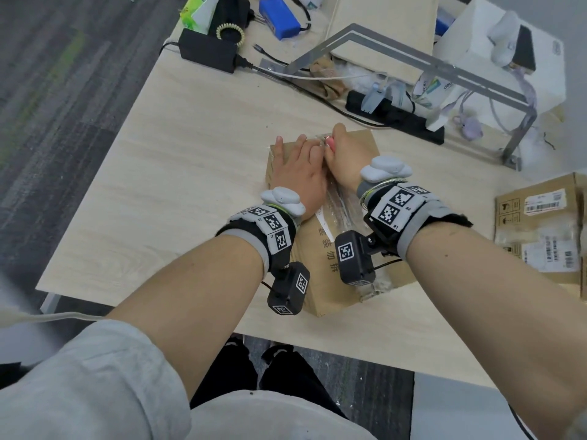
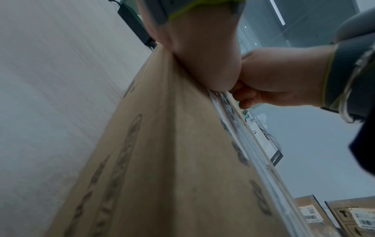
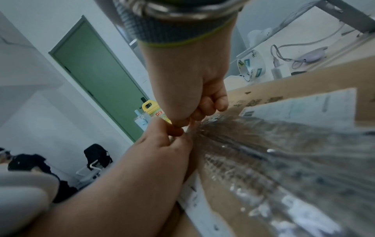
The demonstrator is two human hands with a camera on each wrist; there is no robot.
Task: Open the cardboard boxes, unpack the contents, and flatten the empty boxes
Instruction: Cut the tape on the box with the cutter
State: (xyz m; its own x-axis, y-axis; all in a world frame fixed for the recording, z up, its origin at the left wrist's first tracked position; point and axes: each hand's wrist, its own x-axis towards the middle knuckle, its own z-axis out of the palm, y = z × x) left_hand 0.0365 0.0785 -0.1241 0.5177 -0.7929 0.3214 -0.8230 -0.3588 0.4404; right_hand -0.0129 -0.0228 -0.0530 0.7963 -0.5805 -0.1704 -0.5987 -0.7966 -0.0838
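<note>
A brown cardboard box (image 1: 357,154) lies in the middle of the table, with clear tape (image 1: 343,211) running along its top seam. My left hand (image 1: 295,154) lies flat on the box top left of the seam, fingers straight and pressing down. My right hand (image 1: 341,150) is curled into a fist at the far end of the seam, gripping a small pink tool (image 1: 330,143); what kind of tool is unclear. In the right wrist view the right hand (image 3: 194,102) meets the tape (image 3: 284,152) beside the left hand (image 3: 162,144). The left wrist view shows the box side (image 2: 162,160).
Two more labelled cardboard boxes (image 1: 540,227) sit at the table's right edge. Behind the box are a black power strip (image 1: 397,117), a grey metal stand (image 1: 413,55), cables and a black adapter (image 1: 208,50). Bare tabletop (image 1: 174,185) stretches to the left.
</note>
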